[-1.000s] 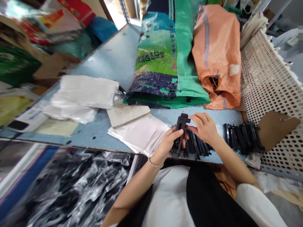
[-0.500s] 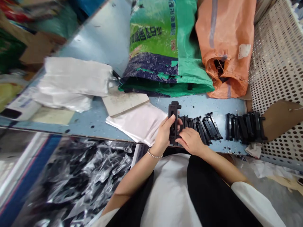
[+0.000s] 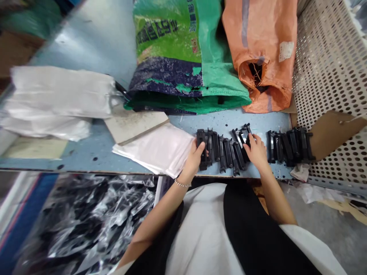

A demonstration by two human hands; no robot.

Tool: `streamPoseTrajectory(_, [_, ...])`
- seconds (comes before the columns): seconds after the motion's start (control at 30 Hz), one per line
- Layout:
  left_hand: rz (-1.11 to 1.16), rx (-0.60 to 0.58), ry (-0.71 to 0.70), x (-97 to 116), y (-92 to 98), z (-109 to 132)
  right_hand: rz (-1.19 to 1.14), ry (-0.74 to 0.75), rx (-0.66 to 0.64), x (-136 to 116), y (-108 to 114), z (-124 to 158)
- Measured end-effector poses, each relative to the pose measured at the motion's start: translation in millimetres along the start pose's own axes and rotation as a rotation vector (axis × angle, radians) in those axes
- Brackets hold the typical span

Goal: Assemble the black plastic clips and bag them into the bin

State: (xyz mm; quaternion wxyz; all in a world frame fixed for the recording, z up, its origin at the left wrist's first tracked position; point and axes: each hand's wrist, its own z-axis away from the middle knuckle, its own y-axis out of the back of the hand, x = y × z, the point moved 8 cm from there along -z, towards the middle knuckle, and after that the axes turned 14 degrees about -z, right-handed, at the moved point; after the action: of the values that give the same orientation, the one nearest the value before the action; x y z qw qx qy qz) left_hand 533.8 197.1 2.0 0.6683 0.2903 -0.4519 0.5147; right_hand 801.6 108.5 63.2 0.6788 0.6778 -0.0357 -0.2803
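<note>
On the blue table, several black plastic parts (image 3: 228, 152) stand side by side in a row. My left hand (image 3: 196, 154), with a bead bracelet at the wrist, is closed on a black part (image 3: 202, 138) at the row's left end. At the right end of the same row, my right hand (image 3: 256, 149) has its fingers closed on another black part (image 3: 243, 133). A second group of black parts (image 3: 290, 147) stands further right. White plastic bags (image 3: 160, 149) lie flat just left of my left hand.
A green sack (image 3: 183, 76) and an orange sack (image 3: 263, 49) lie behind the parts. The perforated panel (image 3: 329, 57) borders the right side. White wrapped bundles (image 3: 60, 93) lie at left. Below the table edge are clear bags with black contents (image 3: 100, 214).
The black part in my left hand has come down against the row's left end. My right hand has left it and moved right to the row's other end. The view has shifted slightly right.
</note>
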Motion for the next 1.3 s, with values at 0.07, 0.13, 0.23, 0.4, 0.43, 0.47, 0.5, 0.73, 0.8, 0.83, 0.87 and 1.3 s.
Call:
streamPoseTrajectory(0.07, [0.125, -0.026, 0.096, 0.3, -1.2, -8.4, -0.048, 0.016, -0.005, -4.1, 0.8, -15.8])
streamPoseTrajectory(0.13, [0.237, -0.057, 0.141, 4.6, 3.8, -10.3, -0.080, 0.037, -0.014, -5.4, 3.3, -25.3])
streamPoseTrajectory(0.23, [0.386, -0.028, 0.125, 11.1, 21.0, -3.6, -0.089, 0.081, -0.041, -5.3, 4.5, -25.0])
streamPoseTrajectory(0.4, [0.426, -0.005, 0.139, 8.2, 33.3, 13.2, -0.030, 0.018, -0.028, 3.0, 3.8, -20.5])
streamPoseTrajectory(0.43, [0.420, -0.006, 0.141, 7.9, 33.0, 15.0, -0.025, -0.008, -0.011, 5.7, 5.3, -22.6])
streamPoseTrajectory(0.47, [0.414, -0.009, 0.140, 8.3, 32.4, 16.1, -0.029, -0.027, 0.002, 8.0, 7.2, -25.0])
streamPoseTrajectory(0.5, [0.408, -0.011, 0.138, 9.0, 31.6, 16.7, -0.037, -0.037, 0.011, 9.7, 9.6, -26.8])
streamPoseTrajectory(0.73, [0.379, 0.002, 0.128, 14.2, 37.2, 16.7, -0.110, 0.165, 0.045, -19.5, 23.1, 32.9])
streamPoseTrajectory(0.8, [0.387, -0.007, 0.130, 13.7, 36.5, 15.7, -0.142, 0.220, -0.026, -35.7, 7.1, 62.5])
streamPoseTrajectory(0.83, [0.391, -0.012, 0.134, 12.8, 34.5, 14.6, -0.139, 0.229, -0.048, -42.3, -2.2, 73.6])
streamPoseTrajectory(0.87, [0.398, -0.013, 0.141, 11.4, 31.6, 13.0, -0.131, 0.227, -0.058, -47.7, -11.1, 80.9])
streamPoseTrajectory(1.3, [0.341, -0.019, 0.156, 2.1, 19.5, 1.4, -0.146, 0.226, -0.032, -57.5, -21.1, 36.2])
